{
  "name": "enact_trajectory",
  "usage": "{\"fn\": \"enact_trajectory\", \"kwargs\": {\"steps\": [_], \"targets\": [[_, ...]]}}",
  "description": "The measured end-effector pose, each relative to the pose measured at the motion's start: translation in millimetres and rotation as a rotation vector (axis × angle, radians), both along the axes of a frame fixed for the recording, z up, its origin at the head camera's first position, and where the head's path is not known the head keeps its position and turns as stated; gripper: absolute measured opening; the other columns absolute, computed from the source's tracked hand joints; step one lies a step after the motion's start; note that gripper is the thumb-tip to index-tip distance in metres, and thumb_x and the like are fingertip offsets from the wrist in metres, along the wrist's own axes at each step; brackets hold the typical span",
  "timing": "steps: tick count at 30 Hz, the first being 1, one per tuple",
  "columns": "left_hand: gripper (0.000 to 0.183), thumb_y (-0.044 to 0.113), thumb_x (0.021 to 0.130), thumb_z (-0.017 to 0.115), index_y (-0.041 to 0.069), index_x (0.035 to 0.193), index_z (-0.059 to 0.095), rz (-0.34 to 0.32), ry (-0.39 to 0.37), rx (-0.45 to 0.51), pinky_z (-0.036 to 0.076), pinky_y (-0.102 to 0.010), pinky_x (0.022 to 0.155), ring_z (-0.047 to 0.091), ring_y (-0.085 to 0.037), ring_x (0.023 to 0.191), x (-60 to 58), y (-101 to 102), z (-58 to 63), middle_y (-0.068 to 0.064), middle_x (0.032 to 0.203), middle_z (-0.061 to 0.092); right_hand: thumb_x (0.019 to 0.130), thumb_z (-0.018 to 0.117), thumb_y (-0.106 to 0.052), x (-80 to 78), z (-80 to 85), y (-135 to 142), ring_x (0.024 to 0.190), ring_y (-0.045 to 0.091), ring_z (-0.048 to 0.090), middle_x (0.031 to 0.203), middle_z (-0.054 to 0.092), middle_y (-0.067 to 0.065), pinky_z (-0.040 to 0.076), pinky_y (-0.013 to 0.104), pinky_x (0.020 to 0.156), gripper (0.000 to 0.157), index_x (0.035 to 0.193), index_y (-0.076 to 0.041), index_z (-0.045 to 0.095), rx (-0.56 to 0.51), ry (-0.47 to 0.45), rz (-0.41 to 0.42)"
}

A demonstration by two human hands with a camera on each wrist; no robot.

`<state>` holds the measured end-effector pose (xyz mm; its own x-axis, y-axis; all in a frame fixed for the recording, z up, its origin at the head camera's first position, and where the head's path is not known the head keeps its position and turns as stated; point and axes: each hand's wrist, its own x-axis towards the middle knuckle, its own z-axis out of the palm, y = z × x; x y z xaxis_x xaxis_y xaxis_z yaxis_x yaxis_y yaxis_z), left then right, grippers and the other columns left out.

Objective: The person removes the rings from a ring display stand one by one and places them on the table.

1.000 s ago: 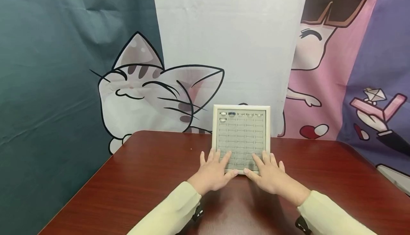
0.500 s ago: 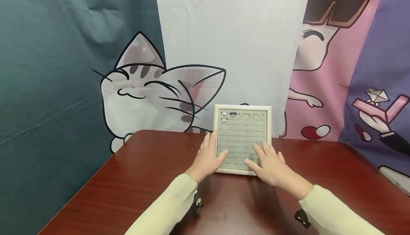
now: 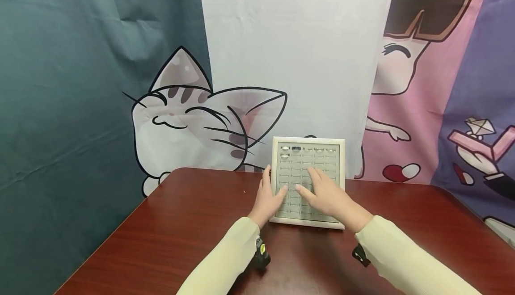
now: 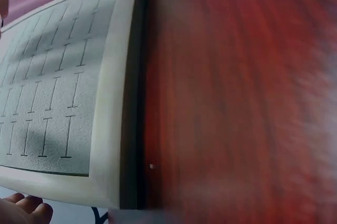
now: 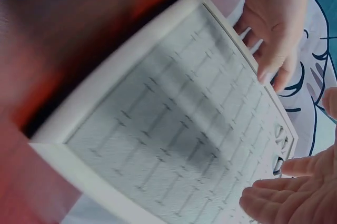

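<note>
A ring display tray with a pale frame and slotted grey padding stands tilted up on the table. Its top row carries several rings, among them a dark blue ring; another silver ring sits just below. My left hand grips the tray's left edge, thumb in front and fingers at the side and behind, as the right wrist view shows of the left hand. My right hand is in front of the padding, fingers extended and holding nothing; the right wrist view has these fingers near the ring rows.
The reddish-brown wooden table spreads around the tray. Behind it hangs a printed cloth backdrop with a cartoon cat. Dark wrist-camera mounts show below both sleeves, one black mount on the right.
My left hand has moved from the tray's lower front to its left edge and taken hold there. My right hand has shifted up and left across the padding. The head view has tilted slightly.
</note>
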<state>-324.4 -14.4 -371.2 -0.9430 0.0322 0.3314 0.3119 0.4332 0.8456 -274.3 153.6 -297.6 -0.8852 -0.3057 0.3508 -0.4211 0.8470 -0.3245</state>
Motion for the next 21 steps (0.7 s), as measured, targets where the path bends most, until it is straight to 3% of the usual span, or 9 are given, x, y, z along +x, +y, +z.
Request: {"fn": "enact_trajectory", "kwargs": {"steps": [5, 8, 12, 15, 21], "targets": [[0.073, 0.031, 0.090, 0.058, 0.023, 0.149, 0.015, 0.021, -0.015, 0.025, 0.042, -0.047, 0.090, 0.052, -0.029, 0.111, -8.2, -1.8, 4.6, -0.017, 0.131, 0.047, 0.093, 0.053, -0.033, -17.8, 16.6, -12.7, 0.124, 0.044, 0.040, 0.134, 0.042, 0.031, 0.032, 0.056, 0.100, 0.065, 0.137, 0.010, 0.032, -0.048, 0.042, 0.010], [0.069, 0.031, 0.091, 0.057, 0.023, 0.148, 0.018, -0.001, -0.040, 0.033, 0.046, -0.043, 0.083, 0.058, -0.024, 0.101, -12.7, -3.0, 3.2, -0.015, 0.125, 0.054, 0.094, 0.054, -0.029, -30.3, 24.2, -19.2, 0.118, 0.042, 0.046, 0.129, 0.048, 0.029, 0.038, 0.054, 0.096, 0.059, 0.136, 0.008, 0.036, -0.078, 0.086, -0.008], [0.066, 0.032, 0.092, 0.056, 0.021, 0.147, 0.022, -0.042, -0.076, 0.057, 0.049, -0.037, 0.077, 0.061, -0.018, 0.092, -17.5, -2.9, -2.1, -0.013, 0.121, 0.058, 0.094, 0.054, -0.025, -46.5, 30.5, -26.9, 0.096, 0.034, 0.061, 0.108, 0.062, 0.023, 0.049, 0.047, 0.082, 0.048, 0.130, 0.006, 0.044, -0.104, 0.148, -0.029], [0.064, 0.030, 0.093, 0.055, 0.021, 0.147, 0.023, -0.063, -0.077, 0.092, 0.049, -0.035, 0.076, 0.061, -0.016, 0.088, -18.6, -2.7, -3.6, -0.012, 0.117, 0.059, 0.094, 0.055, -0.021, -56.2, 33.6, -32.9, 0.076, 0.026, 0.063, 0.090, 0.067, 0.017, 0.052, 0.040, 0.071, 0.041, 0.124, 0.006, 0.050, -0.113, 0.207, -0.027], [0.062, 0.020, 0.095, 0.053, 0.024, 0.148, 0.022, -0.116, -0.052, 0.190, 0.051, -0.033, 0.072, 0.062, -0.018, 0.088, -18.5, -7.2, -3.8, -0.013, 0.113, 0.059, 0.088, 0.060, -0.008, -71.7, 33.4, -44.9, 0.072, 0.022, 0.063, 0.084, 0.068, 0.014, 0.052, 0.033, 0.068, 0.027, 0.112, 0.004, 0.059, -0.108, 0.317, -0.009]]}}
